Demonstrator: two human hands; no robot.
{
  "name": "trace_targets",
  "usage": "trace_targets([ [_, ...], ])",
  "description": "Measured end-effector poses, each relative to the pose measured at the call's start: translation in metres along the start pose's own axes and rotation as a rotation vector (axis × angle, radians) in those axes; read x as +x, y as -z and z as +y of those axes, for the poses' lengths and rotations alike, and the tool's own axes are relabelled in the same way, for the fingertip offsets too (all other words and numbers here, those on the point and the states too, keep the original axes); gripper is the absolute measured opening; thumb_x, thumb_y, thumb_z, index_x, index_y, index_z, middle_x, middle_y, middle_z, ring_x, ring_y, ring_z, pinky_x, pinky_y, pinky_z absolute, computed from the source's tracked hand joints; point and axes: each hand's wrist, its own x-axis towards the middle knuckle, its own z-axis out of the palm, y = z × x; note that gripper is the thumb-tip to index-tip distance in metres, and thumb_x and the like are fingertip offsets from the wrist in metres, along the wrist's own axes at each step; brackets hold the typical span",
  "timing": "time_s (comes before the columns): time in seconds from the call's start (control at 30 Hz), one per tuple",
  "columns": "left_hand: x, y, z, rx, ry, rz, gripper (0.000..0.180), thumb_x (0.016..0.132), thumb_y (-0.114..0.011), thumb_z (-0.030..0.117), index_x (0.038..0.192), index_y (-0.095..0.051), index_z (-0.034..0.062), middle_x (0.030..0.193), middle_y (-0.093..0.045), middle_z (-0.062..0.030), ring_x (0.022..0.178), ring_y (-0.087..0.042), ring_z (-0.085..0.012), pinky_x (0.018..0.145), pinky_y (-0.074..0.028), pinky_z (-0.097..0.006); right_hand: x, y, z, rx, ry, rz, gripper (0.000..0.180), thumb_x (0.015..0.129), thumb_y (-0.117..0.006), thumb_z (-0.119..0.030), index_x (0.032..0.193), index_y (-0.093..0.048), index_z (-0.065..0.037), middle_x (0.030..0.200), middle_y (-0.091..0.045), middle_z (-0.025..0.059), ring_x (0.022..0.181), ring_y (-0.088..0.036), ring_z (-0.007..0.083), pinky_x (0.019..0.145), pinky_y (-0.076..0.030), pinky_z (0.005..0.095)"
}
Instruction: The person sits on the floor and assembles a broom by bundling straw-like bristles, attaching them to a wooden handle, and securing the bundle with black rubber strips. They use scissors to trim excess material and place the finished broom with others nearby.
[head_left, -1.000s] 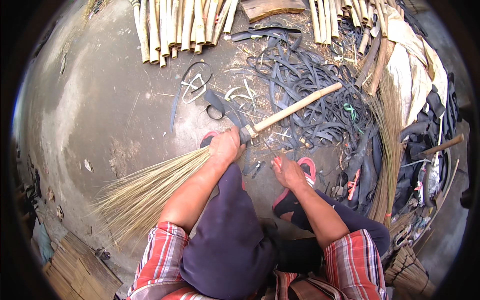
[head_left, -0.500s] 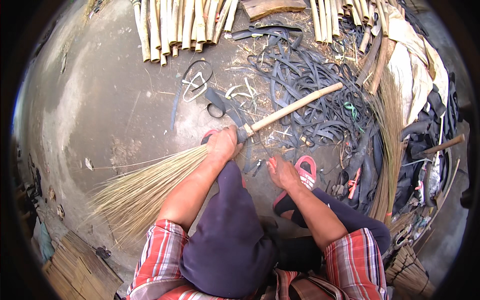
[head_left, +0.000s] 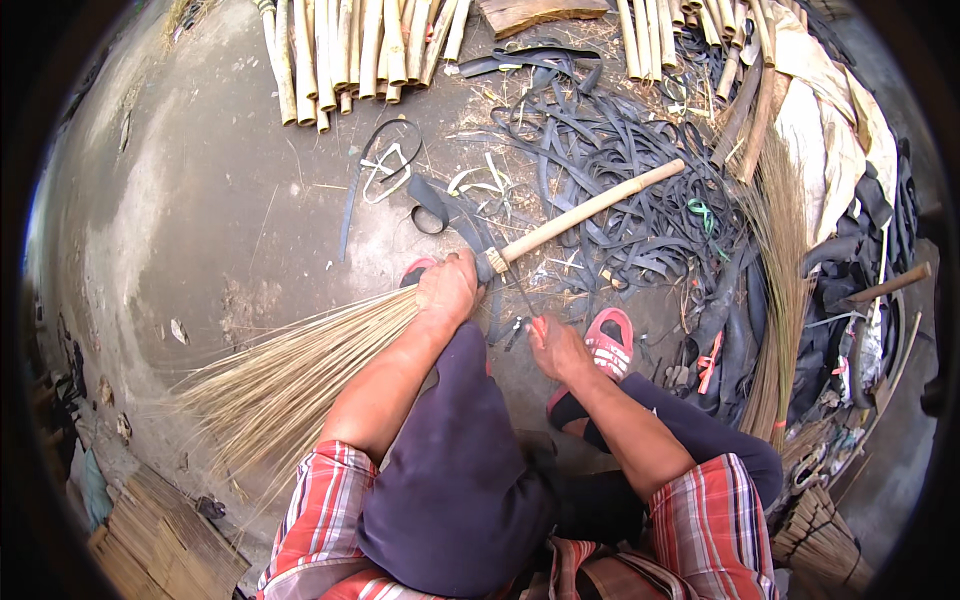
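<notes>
A broom lies across the concrete floor in front of me. Its pale wooden handle (head_left: 590, 208) points up to the right and its straw bristles (head_left: 290, 380) fan out to the lower left. My left hand (head_left: 447, 287) grips the broom at the neck, where the bristles meet the handle. My right hand (head_left: 553, 345) is closed on a thin dark strip or tool that runs up to the black binding at the neck; what it is exactly I cannot tell. My knees fill the lower middle.
Cut bamboo poles (head_left: 350, 50) lie at the top. A heap of black rubber strips (head_left: 620, 140) sits behind the handle. A loose bundle of straw (head_left: 780, 290) and dark bags lie at the right. My foot in a red sandal (head_left: 608, 340) rests beside my right hand.
My right hand has moved slightly left and up toward the broom's neck. The broom and my left hand have barely shifted.
</notes>
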Motion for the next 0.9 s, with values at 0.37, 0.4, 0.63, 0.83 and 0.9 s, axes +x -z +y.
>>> trace_targets([
  [0.37,-0.006,0.014,0.003,-0.027,-0.019,-0.022,0.061,0.089,-0.081,0.048,0.116,-0.056,-0.0003,0.111,-0.072,-0.0247,0.106,-0.072,-0.0425,0.092,-0.058,-0.05,0.002,0.004,-0.004,0.092,-0.004,0.151,0.043,0.106,-0.053,-0.037,0.125,-0.058,0.002,0.107,-0.07,0.0377,0.106,-0.066,0.0563,0.093,-0.052,0.06],
  [0.4,-0.005,0.014,0.004,-0.017,-0.013,-0.061,0.062,0.089,-0.08,0.05,0.117,-0.055,-0.0003,0.111,-0.073,-0.0253,0.107,-0.072,-0.0429,0.092,-0.058,-0.05,0.002,0.005,-0.004,0.098,0.009,0.071,0.044,0.106,-0.053,-0.038,0.125,-0.057,0.002,0.107,-0.07,0.0376,0.106,-0.066,0.0562,0.094,-0.052,0.0601],
  [0.63,0.004,0.005,0.0,-0.015,-0.036,0.061,0.058,0.085,-0.082,0.042,0.114,-0.057,-0.0008,0.109,-0.074,-0.0262,0.104,-0.073,-0.0433,0.089,-0.059,-0.051,0.003,0.003,-0.002,0.033,-0.007,0.057,0.042,0.106,-0.055,-0.04,0.12,-0.059,-0.001,0.107,-0.071,0.0342,0.105,-0.067,0.0538,0.091,-0.052,0.06],
  [0.83,0.003,0.024,0.0,-0.046,-0.088,-0.134,0.065,0.089,-0.08,0.049,0.12,-0.057,-0.0038,0.11,-0.073,-0.026,0.108,-0.072,-0.0445,0.093,-0.058,-0.052,0.006,0.007,-0.007,0.05,0.018,0.029,0.042,0.105,-0.056,-0.037,0.127,-0.057,-0.001,0.107,-0.071,0.0356,0.104,-0.069,0.0534,0.093,-0.052,0.0609],
  [0.9,-0.001,0.02,0.006,-0.018,-0.044,-0.163,0.065,0.09,-0.079,0.049,0.12,-0.057,-0.0035,0.109,-0.073,-0.0231,0.108,-0.073,-0.0422,0.092,-0.06,-0.049,0.004,0.01,-0.009,0.111,-0.027,0.123,0.042,0.105,-0.056,-0.037,0.127,-0.057,-0.002,0.108,-0.071,0.0355,0.104,-0.069,0.0532,0.092,-0.052,0.0604],
])
